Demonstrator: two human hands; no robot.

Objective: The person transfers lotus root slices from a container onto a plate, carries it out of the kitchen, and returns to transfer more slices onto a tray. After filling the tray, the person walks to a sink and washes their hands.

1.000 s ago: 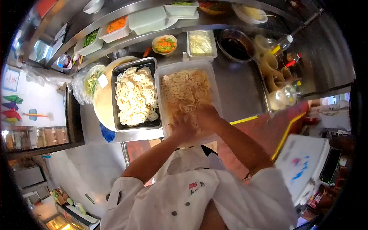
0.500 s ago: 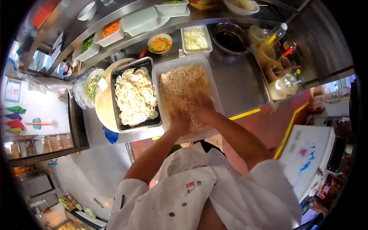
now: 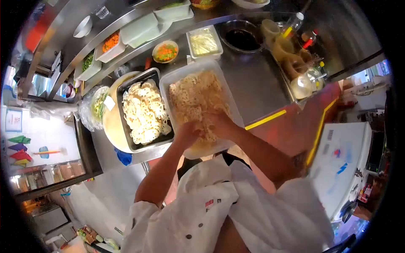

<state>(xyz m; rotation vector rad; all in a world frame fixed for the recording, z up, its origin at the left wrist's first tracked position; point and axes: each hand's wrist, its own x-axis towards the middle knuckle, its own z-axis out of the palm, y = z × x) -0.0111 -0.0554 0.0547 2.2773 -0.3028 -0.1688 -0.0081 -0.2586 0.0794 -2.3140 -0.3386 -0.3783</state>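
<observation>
Pale, holed lotus root slices (image 3: 190, 92) lie in cloudy liquid inside a translucent plastic tub (image 3: 234, 110) in front of me. At the near end of this tub, my left hand (image 3: 188, 133) is curled against some of the slices. Close beside it, my right hand (image 3: 220, 125) has its fingers bent round slices too, and a few show between the two hands. Some fingertips are hidden among the slices. Just left of the tub, a black tray (image 3: 157, 145) holds a heap of drier lotus root slices (image 3: 145, 111).
A round board (image 3: 110, 122) lies partly under the black tray. Behind stand a bowl of chopped vegetables (image 3: 166, 52), a white container of pale shreds (image 3: 205, 42) and a dark basin (image 3: 241, 36). Bottles (image 3: 294, 24) and brown containers (image 3: 282, 46) crowd the right side.
My hands have drawn closer together near the tub's near end, and their fingers are more curled round the slices. The whole view has shifted slightly.
</observation>
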